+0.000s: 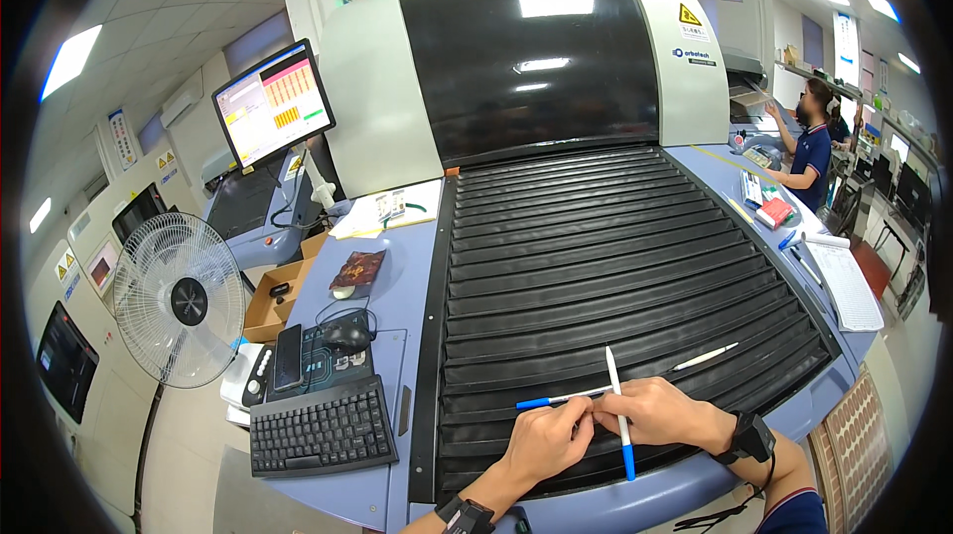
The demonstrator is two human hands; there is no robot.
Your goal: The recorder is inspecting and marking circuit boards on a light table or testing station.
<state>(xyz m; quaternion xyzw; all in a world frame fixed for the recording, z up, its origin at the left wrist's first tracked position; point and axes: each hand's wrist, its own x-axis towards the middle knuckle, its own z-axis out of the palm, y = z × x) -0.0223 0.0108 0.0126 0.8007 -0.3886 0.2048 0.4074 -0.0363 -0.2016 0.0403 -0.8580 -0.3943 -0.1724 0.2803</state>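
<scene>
My left hand (548, 443) and my right hand (655, 412) meet low over the black ridged cover, fingertips pinched together. Whatever lies between the fingertips is too small or hidden to make out. A white pen with a blue end (626, 455) runs through the fingers of my right hand, its pale tip pointing away from me. Just beyond the hands, a second white pen with a blue cap (534, 403) lies crosswise, partly hidden by them. To their right, a slim white pen (707, 355) rests on the ridges. Each wrist wears a black strapped device.
The black ridged cover (586, 266) leads to a large machine (536, 58). At left are a keyboard (323, 427), mouse (345, 333), phone (288, 357), monitor (275, 102) and fan (179, 301). Papers (842, 281) lie at right; a person (812, 147) stands beyond.
</scene>
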